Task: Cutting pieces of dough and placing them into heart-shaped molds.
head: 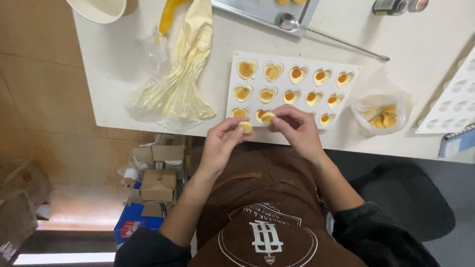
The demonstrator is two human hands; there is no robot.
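At the near edge of the white counter [123,64], the left hand [221,143] pinches a small pale round disc [246,127] between thumb and fingertips, while the right hand [297,129] pinches a second disc [268,117] just beside it, both held over the near row of the white heart-cavity mould [232,91]. To the right of the mould lies a clear bag of golden discs [380,117]; to its left lies a crumpled piping bag [180,79] smeared with cream. Farther off, a long spoon [326,35] rests against a metal tray [264,12].
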